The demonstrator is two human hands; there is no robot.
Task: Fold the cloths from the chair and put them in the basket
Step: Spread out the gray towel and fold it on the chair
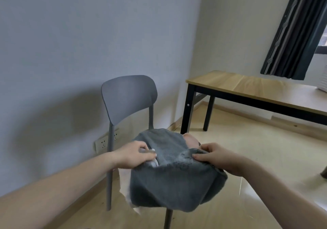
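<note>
A dark grey fluffy cloth [173, 184] lies over the seat of a grey chair [129, 94] and hangs down its front. My left hand [136, 155] grips the cloth's left edge, where a white cloth [126, 186] shows underneath and hangs down the seat's left side. My right hand [219, 156] pinches a raised fold of the grey cloth at its right. A pinkish cloth [190, 140] peeks out behind the grey one. No basket is clearly in view.
A wooden table with black legs [247, 90] stands to the right, against the wall under a dark striped curtain [297, 29]. A white ribbed object [323, 85] sits at its far right end. A wall socket [104, 143] sits low behind the chair.
</note>
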